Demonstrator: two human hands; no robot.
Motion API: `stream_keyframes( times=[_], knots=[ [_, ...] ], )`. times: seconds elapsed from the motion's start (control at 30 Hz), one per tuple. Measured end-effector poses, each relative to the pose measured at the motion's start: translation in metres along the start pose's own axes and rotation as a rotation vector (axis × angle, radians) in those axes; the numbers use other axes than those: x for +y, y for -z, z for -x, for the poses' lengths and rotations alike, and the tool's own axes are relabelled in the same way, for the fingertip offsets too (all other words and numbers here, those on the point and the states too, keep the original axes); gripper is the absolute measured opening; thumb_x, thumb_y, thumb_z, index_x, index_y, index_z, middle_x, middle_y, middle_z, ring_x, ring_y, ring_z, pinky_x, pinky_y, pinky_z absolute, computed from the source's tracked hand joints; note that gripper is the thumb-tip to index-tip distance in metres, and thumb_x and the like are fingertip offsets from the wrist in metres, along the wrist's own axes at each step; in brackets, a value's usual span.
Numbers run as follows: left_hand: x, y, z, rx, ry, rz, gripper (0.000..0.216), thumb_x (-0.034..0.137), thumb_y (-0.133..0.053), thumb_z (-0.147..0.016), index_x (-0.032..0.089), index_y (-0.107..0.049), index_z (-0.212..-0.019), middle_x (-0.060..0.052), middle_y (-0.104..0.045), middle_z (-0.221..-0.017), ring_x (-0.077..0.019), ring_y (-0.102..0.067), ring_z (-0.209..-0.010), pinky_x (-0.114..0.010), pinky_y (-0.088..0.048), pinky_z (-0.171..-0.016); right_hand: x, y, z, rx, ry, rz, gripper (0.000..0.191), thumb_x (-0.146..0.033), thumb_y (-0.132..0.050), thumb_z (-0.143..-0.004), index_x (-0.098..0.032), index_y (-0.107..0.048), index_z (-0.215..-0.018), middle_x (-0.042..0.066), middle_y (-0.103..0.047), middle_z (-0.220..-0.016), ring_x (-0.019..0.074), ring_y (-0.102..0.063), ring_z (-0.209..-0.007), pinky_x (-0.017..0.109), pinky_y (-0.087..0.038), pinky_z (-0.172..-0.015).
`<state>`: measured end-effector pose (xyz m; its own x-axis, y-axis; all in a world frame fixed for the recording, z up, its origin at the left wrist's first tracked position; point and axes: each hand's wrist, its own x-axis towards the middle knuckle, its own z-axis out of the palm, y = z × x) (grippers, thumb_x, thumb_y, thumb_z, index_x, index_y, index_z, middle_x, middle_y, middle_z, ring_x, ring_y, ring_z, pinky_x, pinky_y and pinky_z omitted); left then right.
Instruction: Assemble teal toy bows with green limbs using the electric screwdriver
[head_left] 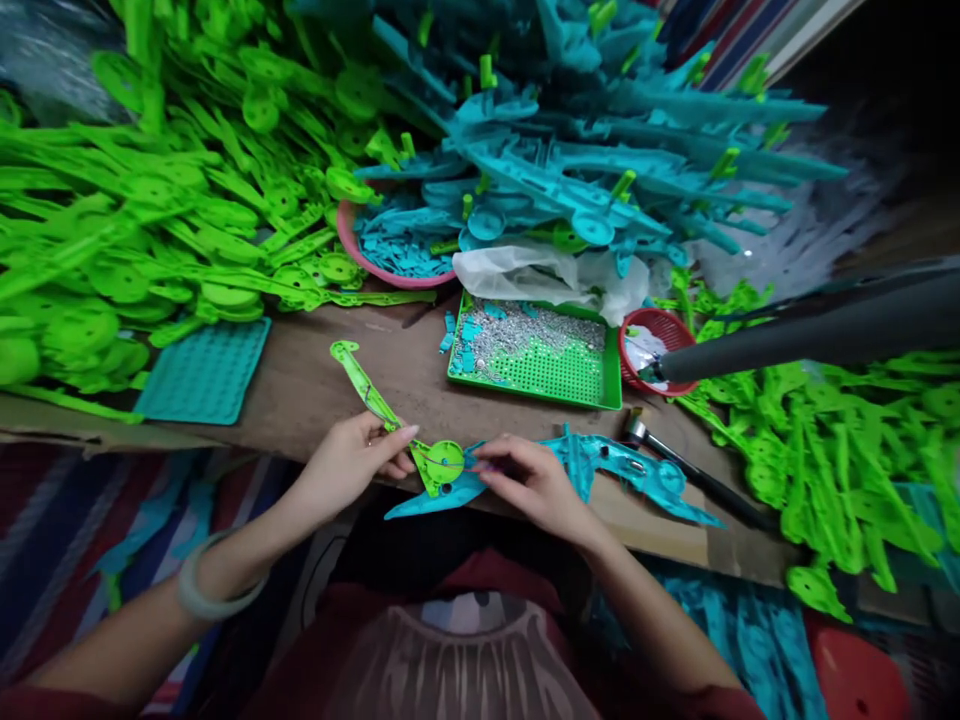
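Note:
A long green plastic arm with a round disc end lies across a teal plastic frame piece at the near edge of the brown board. My left hand pinches the green arm just left of its disc. My right hand has its fingers closed on the teal piece, fingertips touching the disc's right side.
Heaps of green parts fill the left and the right; teal parts pile up behind. A pink bowl, a green tray of small metal bits, a red basket, a hammer and a teal grid mat sit on the board.

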<state>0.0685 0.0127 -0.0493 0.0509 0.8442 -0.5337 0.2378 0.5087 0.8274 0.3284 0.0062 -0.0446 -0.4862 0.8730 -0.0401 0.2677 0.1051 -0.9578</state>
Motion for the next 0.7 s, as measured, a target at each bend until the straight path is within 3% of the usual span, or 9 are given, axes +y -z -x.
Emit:
stream_keyframes(
  times=[0.07, 0.13, 0.23, 0.3, 0.37, 0.43, 0.53, 0.7],
  knots=[
    [0.002, 0.003, 0.005, 0.026, -0.068, -0.278, 0.049, 0.065, -0.058, -0.087, 0.020, -0.059, -0.066, 0.000, -0.061, -0.049, -0.0157, -0.060, -0.045, -0.026, -0.048, -0.049, -0.008, 0.000, -0.001, -0.001, -0.064, -0.051, 0.025, -0.030, -0.067, -0.094, -0.023, -0.066, -0.117, 0.003, -0.072, -0.094, 0.0135, -0.067, -0.078, 0.026, -0.053, -0.067],
    [0.000, 0.005, 0.011, 0.159, -0.249, -0.572, 0.054, 0.063, -0.050, -0.094, 0.021, -0.056, -0.060, -0.001, -0.058, -0.050, -0.0160, -0.059, -0.050, -0.026, -0.045, -0.052, -0.019, -0.002, -0.003, -0.044, -0.050, 0.007, 0.027, -0.033, -0.066, -0.095, -0.023, -0.066, -0.120, 0.001, -0.070, -0.089, 0.0130, -0.064, -0.074, 0.025, -0.051, -0.064],
    [-0.010, 0.003, 0.020, 0.380, -0.633, -0.739, 0.033, 0.046, -0.054, -0.098, 0.018, -0.067, -0.085, -0.005, -0.069, -0.079, -0.0169, -0.066, -0.072, -0.026, -0.050, -0.066, -0.033, -0.009, -0.007, -0.143, 0.130, 0.273, 0.024, -0.033, -0.056, -0.101, -0.021, -0.068, -0.118, 0.004, -0.068, -0.088, 0.0151, -0.063, -0.079, 0.027, -0.049, -0.069],
    [-0.021, 0.000, 0.023, 0.382, -0.846, -0.741, 0.019, 0.031, -0.057, -0.099, 0.017, -0.067, -0.107, -0.008, -0.070, -0.099, -0.0164, -0.068, -0.088, -0.025, -0.054, -0.077, -0.035, -0.014, -0.009, -0.190, 0.241, 0.445, 0.026, -0.031, -0.048, -0.104, -0.019, -0.069, -0.114, 0.006, -0.069, -0.092, 0.0170, -0.063, -0.085, 0.029, -0.048, -0.073],
    [-0.031, -0.003, 0.023, 0.310, -0.967, -0.759, 0.020, 0.019, -0.057, -0.098, 0.017, -0.064, -0.116, -0.010, -0.068, -0.111, -0.0172, -0.067, -0.102, -0.027, -0.055, -0.090, -0.030, -0.016, -0.010, -0.184, 0.280, 0.569, 0.027, -0.030, -0.046, -0.104, -0.019, -0.071, -0.107, 0.006, -0.067, -0.088, 0.0173, -0.061, -0.082, 0.029, -0.045, -0.070],
    [-0.038, -0.005, 0.020, 0.247, -1.018, -0.771, 0.023, 0.013, -0.056, -0.097, 0.016, -0.063, -0.119, -0.011, -0.066, -0.115, -0.0179, -0.066, -0.107, -0.030, -0.054, -0.098, -0.021, -0.016, -0.012, -0.117, 0.244, 0.599, 0.025, -0.029, -0.049, -0.103, -0.018, -0.071, -0.100, 0.005, -0.063, -0.083, 0.0163, -0.058, -0.076, 0.028, -0.042, -0.066],
    [-0.038, -0.006, 0.016, 0.226, -1.048, -0.737, 0.022, 0.011, -0.057, -0.097, 0.017, -0.062, -0.117, -0.009, -0.066, -0.112, -0.0169, -0.066, -0.105, -0.029, -0.054, -0.096, -0.011, -0.015, -0.016, -0.001, 0.097, 0.502, 0.014, -0.024, -0.057, -0.099, -0.018, -0.069, -0.095, 0.002, -0.060, -0.081, 0.0142, -0.058, -0.075, 0.026, -0.040, -0.066],
    [-0.016, -0.002, 0.008, 0.123, -0.874, -0.759, 0.007, 0.024, -0.060, -0.098, 0.018, -0.061, -0.093, -0.004, -0.063, -0.098, -0.0152, -0.065, -0.085, -0.027, -0.052, -0.077, -0.008, -0.023, -0.025, 0.017, -0.085, 0.545, 0.012, -0.012, -0.063, -0.089, -0.018, -0.061, -0.079, 0.000, -0.056, -0.078, 0.0127, -0.054, -0.072, 0.025, -0.032, -0.064]
  ],
)
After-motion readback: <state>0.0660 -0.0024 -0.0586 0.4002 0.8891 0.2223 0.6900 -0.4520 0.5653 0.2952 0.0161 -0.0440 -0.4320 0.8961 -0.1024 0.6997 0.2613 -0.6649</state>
